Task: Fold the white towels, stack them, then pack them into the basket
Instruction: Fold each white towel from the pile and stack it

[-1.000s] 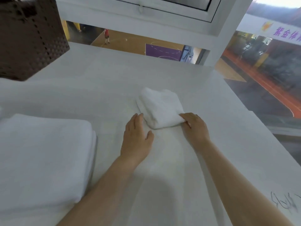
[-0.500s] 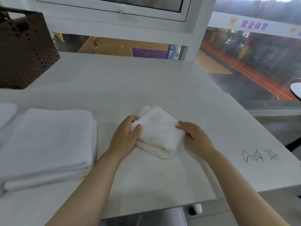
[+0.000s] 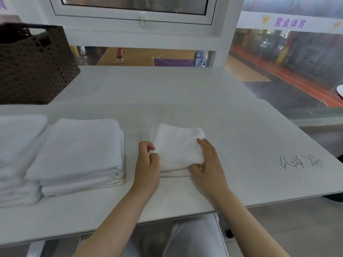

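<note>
At a white table [image 3: 185, 93] facing a window onto an indoor court, you sit with the work spread from left to right: a dark woven basket [image 3: 35, 71] stands at the far left corner, well apart from your hands, and a stack of folded white towels [image 3: 78, 154] lies near the front edge, with another pile [image 3: 16, 154] just beside it at the frame's left border. Right of the stack, close but not touching, rests the small folded towel [image 3: 178, 147], its long axis running away from you and leaning slightly right. Your left hand [image 3: 147, 167] pinches the towel's near-left corner between thumb and curled fingers; your right hand [image 3: 207, 162] lies over its right edge, fingers spread on top and the thumb tucked at the near fold, gripping it. The stack lies directly to the left of the towel, on the left hand's side, so that hand looks the nearer one to lead if the bundle goes across next. Scribbled pen marks [image 3: 300, 162] show on the tabletop at right.
</note>
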Motion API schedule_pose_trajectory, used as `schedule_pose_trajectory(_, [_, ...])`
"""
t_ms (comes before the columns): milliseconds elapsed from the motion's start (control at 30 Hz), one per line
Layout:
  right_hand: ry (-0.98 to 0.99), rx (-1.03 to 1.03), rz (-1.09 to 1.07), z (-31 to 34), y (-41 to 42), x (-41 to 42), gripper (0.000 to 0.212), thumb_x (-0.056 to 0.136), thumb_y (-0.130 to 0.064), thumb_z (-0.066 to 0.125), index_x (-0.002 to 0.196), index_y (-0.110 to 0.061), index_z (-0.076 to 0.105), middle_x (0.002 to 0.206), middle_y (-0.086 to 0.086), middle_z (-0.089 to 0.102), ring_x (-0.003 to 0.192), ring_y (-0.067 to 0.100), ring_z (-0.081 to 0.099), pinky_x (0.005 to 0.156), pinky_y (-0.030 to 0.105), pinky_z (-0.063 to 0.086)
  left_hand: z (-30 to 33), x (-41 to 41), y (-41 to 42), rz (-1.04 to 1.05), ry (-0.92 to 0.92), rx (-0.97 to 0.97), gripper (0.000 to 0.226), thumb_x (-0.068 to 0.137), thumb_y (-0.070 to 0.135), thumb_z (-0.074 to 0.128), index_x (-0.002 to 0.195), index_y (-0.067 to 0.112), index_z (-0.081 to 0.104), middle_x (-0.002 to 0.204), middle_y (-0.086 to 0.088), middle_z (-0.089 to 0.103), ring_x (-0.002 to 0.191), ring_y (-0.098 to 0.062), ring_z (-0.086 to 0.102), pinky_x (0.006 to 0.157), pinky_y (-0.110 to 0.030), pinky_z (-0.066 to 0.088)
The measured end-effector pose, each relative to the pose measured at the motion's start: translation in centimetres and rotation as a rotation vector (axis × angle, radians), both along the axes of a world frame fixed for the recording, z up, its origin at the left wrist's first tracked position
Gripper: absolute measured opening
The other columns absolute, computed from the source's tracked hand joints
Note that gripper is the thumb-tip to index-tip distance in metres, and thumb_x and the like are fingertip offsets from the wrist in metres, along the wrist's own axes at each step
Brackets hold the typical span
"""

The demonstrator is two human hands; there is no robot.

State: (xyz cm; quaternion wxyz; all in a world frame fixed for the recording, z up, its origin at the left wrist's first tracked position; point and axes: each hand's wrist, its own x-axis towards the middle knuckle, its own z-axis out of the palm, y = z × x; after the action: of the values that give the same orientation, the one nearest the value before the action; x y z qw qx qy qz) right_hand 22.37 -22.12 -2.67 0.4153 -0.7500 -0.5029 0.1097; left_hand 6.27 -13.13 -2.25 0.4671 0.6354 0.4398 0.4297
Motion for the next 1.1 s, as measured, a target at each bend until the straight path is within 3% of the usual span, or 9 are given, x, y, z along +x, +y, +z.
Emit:
schedule_pose_trajectory(67, [-0.008, -0.027, -0.015, 0.1, 0.0, -0.1, 0.073, 0.084, -0.016, 0.061, 0.149, -0.032, 0.031, 0.157, -0.014, 0.023, 0.132, 0.003, 0.036, 0.087, 0.011, 0.034, 0.0, -0.2, -0.3, 0.016, -0.032, -0.025, 0.025, 0.091, 0.001, 0.031, 0.086, 0.025, 0.037, 0.073, 0.0, 0.035, 0.058, -0.01, 0.03, 0.054, -0.027, 0.028])
schedule_pose_trajectory(233, [-0.111, -0.077, 0.002, 0.2, 0.0, -0.5, 0.063, 0.087, -0.012, 0.055, 0.145, -0.032, 0.042, 0.159, -0.007, 0.027, 0.14, 0.016, 0.034, 0.103, 0.025, 0.036, 2.0, 0.0, 0.6, 0.007, 0.144, -0.094, 0.007, 0.093, 0.018, 0.042, 0.094, 0.023, 0.046, 0.079, 0.002, 0.05, 0.062, -0.013, 0.043, 0.055, -0.028, 0.029])
schedule_pose_trajectory(333, [-0.198, -0.138, 0.014, 0.7, 0.3, -0.9, 0.06, 0.088, -0.011, 0.052, 0.144, -0.032, 0.044, 0.16, -0.006, 0.027, 0.143, 0.017, 0.028, 0.106, 0.03, 0.035, 3.6, 0.5, 3.3, 0.011, 0.334, -0.087, 0.026, 0.092, 0.032, 0.051, 0.116, 0.023, 0.048, 0.109, 0.003, 0.057, 0.088, -0.014, 0.055, 0.061, -0.021, 0.035])
schedule_pose_trajectory(467, [-0.31, -0.215, 0.001, 1.2, 0.6, -0.9, 0.057, 0.09, -0.017, 0.049, 0.144, -0.032, 0.04, 0.159, -0.004, 0.026, 0.139, 0.019, 0.033, 0.093, 0.034, 0.046, 4.5, 2.1, 5.4, -0.016, 0.458, 0.022, 0.041, 0.094, 0.036, 0.051, 0.132, 0.023, 0.044, 0.118, -0.001, 0.057, 0.119, -0.025, 0.045, 0.085, -0.031, 0.037])
schedule_pose_trajectory(567, [-0.376, -0.233, -0.01, 0.9, 0.2, -0.7, 0.057, 0.09, -0.021, 0.048, 0.145, -0.033, 0.037, 0.158, -0.004, 0.026, 0.135, 0.02, 0.037, 0.086, 0.034, 0.05, 4.7, 2.6, 5.6, -0.035, 0.573, 0.147, 0.036, 0.099, 0.024, 0.04, 0.135, 0.024, 0.042, 0.117, -0.007, 0.061, 0.116, -0.031, 0.047, 0.085, -0.036, 0.04])
schedule_pose_trajectory(733, [-0.368, -0.186, -0.022, 0.5, 0.2, -1.2, 0.055, 0.09, -0.016, 0.049, 0.143, -0.028, 0.04, 0.155, -0.004, 0.031, 0.129, 0.022, 0.042, 0.083, 0.034, 0.05, 4.0, 1.2, 4.4, 0.142, 0.467, 0.277, 0.028, 0.096, 0.008, 0.034, 0.115, 0.022, 0.049, 0.092, 0.001, 0.053, 0.101, -0.029, 0.05, 0.075, -0.038, 0.039])
schedule_pose_trajectory(900, [-0.411, -0.217, -0.026, 0.6, 0.3, -1.4, 0.056, 0.09, -0.015, 0.047, 0.144, -0.026, 0.038, 0.155, 0.0, 0.03, 0.125, 0.025, 0.044, 0.08, 0.032, 0.048, 3.2, 0.5, 4.4, 0.064, 0.689, 0.174, 0.034, 0.098, 0.015, 0.042, 0.132, 0.018, 0.046, 0.137, -0.012, 0.042, 0.127, -0.032, 0.038, 0.094, -0.038, 0.036])
schedule_pose_trajectory(967, [-0.461, -0.289, -0.02, 0.8, 0.3, -1.3, 0.059, 0.092, -0.017, 0.045, 0.148, -0.027, 0.031, 0.159, 0.002, 0.024, 0.123, 0.026, 0.045, 0.078, 0.032, 0.047, 4.1, 0.8, 3.7, 0.072, 0.713, 0.29, 0.042, 0.099, 0.018, 0.043, 0.14, 0.012, 0.042, 0.151, -0.011, 0.032, 0.139, -0.03, 0.028, 0.109, -0.039, 0.029])
schedule_pose_trajectory(1100, [-0.492, -0.386, -0.021, 1.2, 0.6, -0.9, 0.063, 0.093, -0.019, 0.042, 0.152, -0.027, 0.023, 0.161, 0.004, 0.022, 0.112, 0.027, 0.054, 0.076, 0.033, 0.043, 4.4, 1.8, 1.4, -0.159, 0.779, 0.499, 0.041, 0.101, 0.032, 0.04, 0.134, 0.009, 0.05, 0.143, -0.007, 0.047, 0.136, -0.026, 0.037, 0.11, -0.037, 0.03])
